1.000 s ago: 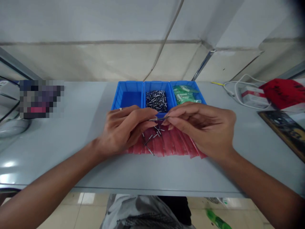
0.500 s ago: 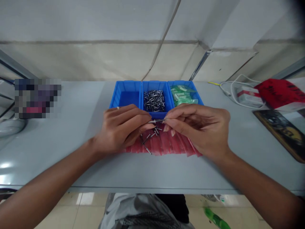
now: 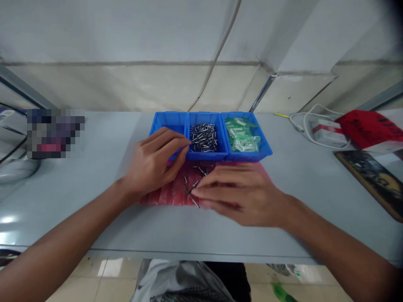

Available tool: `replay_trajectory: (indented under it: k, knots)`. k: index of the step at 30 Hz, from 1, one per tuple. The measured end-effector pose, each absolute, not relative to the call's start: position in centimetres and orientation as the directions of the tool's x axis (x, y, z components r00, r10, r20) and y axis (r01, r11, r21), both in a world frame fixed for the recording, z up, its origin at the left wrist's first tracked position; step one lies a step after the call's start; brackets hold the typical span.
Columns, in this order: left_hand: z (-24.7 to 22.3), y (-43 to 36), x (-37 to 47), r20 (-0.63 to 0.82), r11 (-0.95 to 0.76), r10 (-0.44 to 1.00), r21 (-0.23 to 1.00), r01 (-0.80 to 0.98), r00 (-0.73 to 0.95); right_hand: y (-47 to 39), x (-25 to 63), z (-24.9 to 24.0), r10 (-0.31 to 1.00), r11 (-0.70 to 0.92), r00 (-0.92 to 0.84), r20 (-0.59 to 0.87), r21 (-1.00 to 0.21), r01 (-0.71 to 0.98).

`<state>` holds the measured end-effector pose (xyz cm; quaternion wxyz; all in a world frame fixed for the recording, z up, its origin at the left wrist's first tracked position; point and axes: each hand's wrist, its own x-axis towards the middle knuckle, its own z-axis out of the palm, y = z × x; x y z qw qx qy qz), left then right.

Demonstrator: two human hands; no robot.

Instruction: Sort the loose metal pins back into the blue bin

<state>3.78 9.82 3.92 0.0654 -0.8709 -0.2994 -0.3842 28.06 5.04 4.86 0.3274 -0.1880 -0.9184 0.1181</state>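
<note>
Several blind rivets (image 3: 194, 202) lie loose on a red plastic sheet or row of red bags (image 3: 166, 193). My right hand (image 3: 245, 195) is over the red plastic, its fingertips at these rivets; it is smeared by motion, so its grip is unclear. My left hand (image 3: 155, 161) hovers in front of the left blue bin (image 3: 153, 126), thumb and fingertips pinched together near the middle bin. Whatever is in that pinch is too small to make out. The middle blue bin (image 3: 208, 156) contains many more rivets (image 3: 204, 137).
The right blue bin (image 3: 266, 149) holds green and clear plastic packets (image 3: 242, 134). Along the right of the grey table (image 3: 126, 226) are a white cable (image 3: 310, 111), a small box (image 3: 329, 136), a red item (image 3: 368, 128) and a dark flat case (image 3: 371, 176). A wall stands behind.
My hands have moved apart from the rivet held between them. The right went down and left to the loose rivets; the left shifted slightly left and up.
</note>
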Motion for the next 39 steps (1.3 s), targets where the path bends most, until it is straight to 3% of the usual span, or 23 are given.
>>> replay_trajectory:
  k: [4,7,10,16,26,32,36,39]
  knots:
    - [2.9,10.7,3.4,0.564,-0.819,0.502,0.066,0.570,0.656,3.8,26.9,3.9,0.338,0.939,-0.842,0.421,-0.084,0.335]
    - [2.3,11.1,3.1,0.515,-0.835,0.497,0.063,0.547,0.699,3.4,26.2,3.4,0.329,0.927,-0.860,0.391,0.039,0.372]
    - [2.0,11.3,3.0,0.544,-0.845,0.476,0.065,0.531,0.691,3.2,26.0,3.2,0.340,0.917,-0.857,0.388,0.067,0.394]
    - [1.9,11.2,3.0,0.561,-0.856,0.466,0.091,0.509,0.684,2.5,25.9,3.0,0.410,0.896,-0.839,0.358,0.013,0.443]
    - [3.0,10.7,3.3,0.578,-0.860,0.467,0.121,0.496,0.669,2.1,25.7,2.6,0.543,0.838,-0.778,0.316,-0.254,0.482]
    - [4.5,10.2,3.0,0.751,-0.852,0.419,0.131,0.507,0.511,2.8,25.5,3.2,0.738,0.643,-0.555,0.384,-0.652,0.403]
    - [4.9,9.1,3.4,0.810,-0.868,0.292,0.000,0.497,0.508,3.8,25.8,4.6,0.886,0.378,-0.375,0.273,-0.894,0.241]
    - [4.9,8.2,3.9,0.832,-0.859,0.171,-0.136,0.493,0.527,4.1,26.1,5.2,0.934,0.286,-0.257,0.250,-0.951,0.115]
